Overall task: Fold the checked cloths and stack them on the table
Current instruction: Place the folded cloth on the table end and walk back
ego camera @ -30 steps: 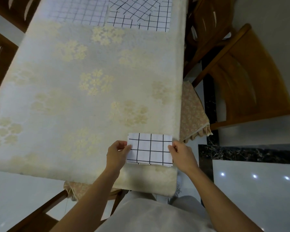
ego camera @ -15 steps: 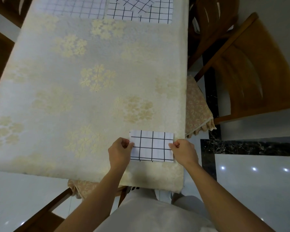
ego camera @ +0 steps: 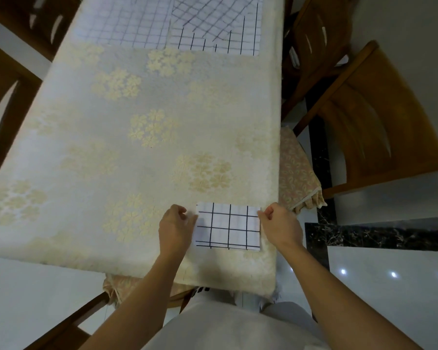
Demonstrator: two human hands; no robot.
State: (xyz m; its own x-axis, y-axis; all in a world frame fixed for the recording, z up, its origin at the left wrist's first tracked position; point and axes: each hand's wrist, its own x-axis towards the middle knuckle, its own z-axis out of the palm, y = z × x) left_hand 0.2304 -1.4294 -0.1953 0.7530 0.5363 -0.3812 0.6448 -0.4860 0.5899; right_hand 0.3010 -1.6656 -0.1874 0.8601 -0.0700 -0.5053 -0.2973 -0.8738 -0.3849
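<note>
Folded checked cloth (ego camera: pixel 228 226) lies flat on the desk (ego camera: pixel 142 137), at the near right corner, just in from the near and right edges. Shape: small rectangle, long axis left-to-right, parallel to the near desk edge; black grid lines on white.

Left hand (ego camera: pixel 175 227): forearm reaches up from the lower left, back of hand up, fingers (ego camera: pixel 180 210) curled loosely inward at the cloth's left short edge. Thumb side touches or overlaps that edge; a true pinch cannot be confirmed.

Right hand (ego camera: pixel 281 227): forearm comes in from the lower right, back of hand up, fingers (ego camera: pixel 266 213) curled, thumb and forefinger tips meeting at the cloth's far right corner. Looks like a light pinch on the corner, though how much fabric is caught cannot be told.

Far end of desk: two more checked cloths side by side, an opened-out one (ego camera: pixel 127 24) on the left, a rumpled one (ego camera: pixel 218 26) on the right, well apart from the folded piece.

Wooden chairs (ego camera: pixel 379 117) stand to the right.
</note>
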